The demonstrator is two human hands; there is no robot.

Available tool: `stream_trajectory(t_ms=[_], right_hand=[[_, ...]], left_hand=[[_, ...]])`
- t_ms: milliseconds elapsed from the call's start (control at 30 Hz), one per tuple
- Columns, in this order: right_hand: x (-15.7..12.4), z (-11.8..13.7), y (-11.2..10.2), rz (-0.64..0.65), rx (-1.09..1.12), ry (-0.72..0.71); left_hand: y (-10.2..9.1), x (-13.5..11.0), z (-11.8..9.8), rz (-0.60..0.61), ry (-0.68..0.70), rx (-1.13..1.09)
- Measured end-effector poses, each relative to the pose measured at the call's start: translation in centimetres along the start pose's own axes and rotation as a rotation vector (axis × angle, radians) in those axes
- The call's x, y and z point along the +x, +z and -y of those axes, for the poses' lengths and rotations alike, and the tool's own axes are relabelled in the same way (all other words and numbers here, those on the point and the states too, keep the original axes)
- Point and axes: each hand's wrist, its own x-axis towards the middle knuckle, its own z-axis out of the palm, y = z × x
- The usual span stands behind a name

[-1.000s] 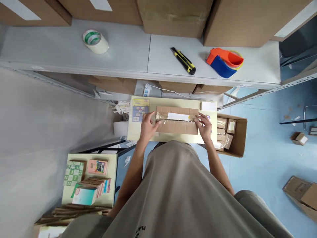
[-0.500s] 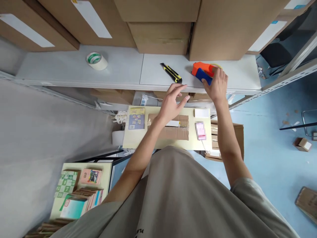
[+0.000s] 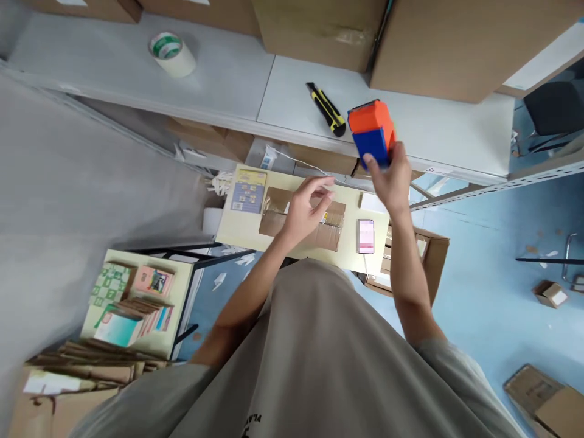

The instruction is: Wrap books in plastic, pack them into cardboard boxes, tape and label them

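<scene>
My right hand [image 3: 390, 179] grips the blue handle of an orange and blue tape dispenser [image 3: 371, 131] and holds it in the air in front of the grey shelf [image 3: 228, 79]. Below it, a flat cardboard box [image 3: 305, 219] with clear tape on its top lies on a small pale yellow table [image 3: 237, 234]. My left hand [image 3: 306, 210] hovers over the middle of that box, fingers curled, with nothing visible in them. A phone [image 3: 365, 236] lies on the table right of the box.
A yellow and black utility knife [image 3: 326, 109] and a roll of tape [image 3: 171, 53] lie on the shelf under large cartons [image 3: 314, 27]. An open carton of small boxes [image 3: 426, 255] stands right of the table. A second table [image 3: 137, 298] at lower left holds books.
My right hand has lifted the tape dispenser off the shelf and drawn it toward me. My left hand has dropped from near the shelf edge back over the box.
</scene>
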Motion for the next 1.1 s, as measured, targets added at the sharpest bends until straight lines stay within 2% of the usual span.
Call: stream_trajectory(t_ms=[100, 167, 300, 433, 567, 700, 833, 967, 1100], right_hand=[[-6.0, 5.3, 2.2, 0.117, 0.363, 0.143], [-8.9, 8.0, 3.7, 0.200, 0.551, 0.208], [-11.5, 11.0, 5.8, 0.307, 0.696, 0.311], [-12.4, 12.8, 6.5, 0.363, 0.736, 0.356], [-12.5, 14.1, 6.7, 0.365, 0.652, 0.330], [-12.1, 15.1, 6.4, 0.386, 0.518, 0.256], [-11.4, 16.3, 5.6, 0.492, 0.415, 0.210], [-10.6, 17.9, 5.3, 0.605, 0.332, 0.197], [-9.9, 19.6, 5.4, 0.662, 0.235, 0.220]], left_hand=[[-0.5, -3.0, -0.2, -0.107, -0.089, -0.041], [-0.8, -4.8, -0.5, -0.169, -0.127, -0.059], [-1.9, -7.5, -1.1, -0.237, -0.189, -0.015], [-3.2, -9.5, -1.2, -0.226, -0.186, 0.052], [-5.5, -10.2, -1.2, -0.165, -0.175, 0.071], [-9.5, -8.9, -0.6, -0.175, -0.243, -0.083], [-13.5, -7.0, 1.4, -0.063, -0.330, -0.261], [-15.9, -6.1, 3.5, 0.020, -0.339, -0.392], [-17.7, -5.7, 4.2, 0.088, -0.355, -0.487]])
